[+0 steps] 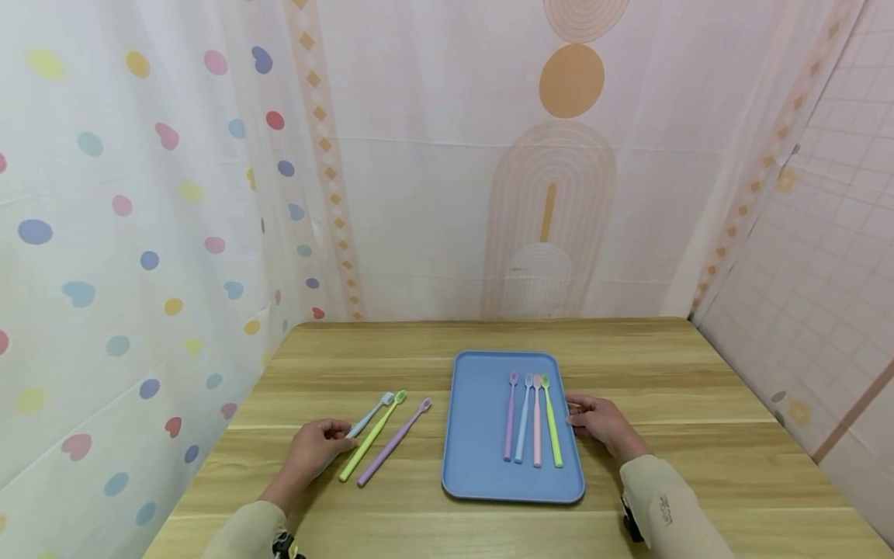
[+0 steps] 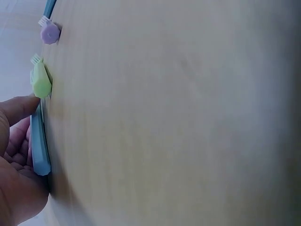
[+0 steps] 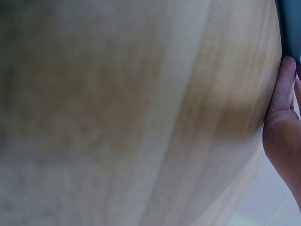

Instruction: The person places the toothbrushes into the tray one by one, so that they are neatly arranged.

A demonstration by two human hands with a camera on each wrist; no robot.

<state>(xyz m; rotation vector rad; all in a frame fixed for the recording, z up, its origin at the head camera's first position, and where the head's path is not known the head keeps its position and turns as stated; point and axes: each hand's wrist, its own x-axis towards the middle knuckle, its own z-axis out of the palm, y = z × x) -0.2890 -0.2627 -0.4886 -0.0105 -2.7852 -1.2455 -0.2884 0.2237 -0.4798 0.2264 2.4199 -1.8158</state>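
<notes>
My left hand is at a light blue toothbrush on the left of the table, its head pointing away. In the left wrist view the thumb and curled fingers lie about the blue handle. Beside it, to the right, lie a yellow-green toothbrush and a purple toothbrush. My right hand touches the right edge of a blue tray with its fingers rather straight. In the right wrist view only a dark strip of the tray shows at the fingertips.
On the tray's right half lie a purple toothbrush, a light blue one, a pink one and a yellow-green one, side by side. The wooden table ends at a patterned curtain behind.
</notes>
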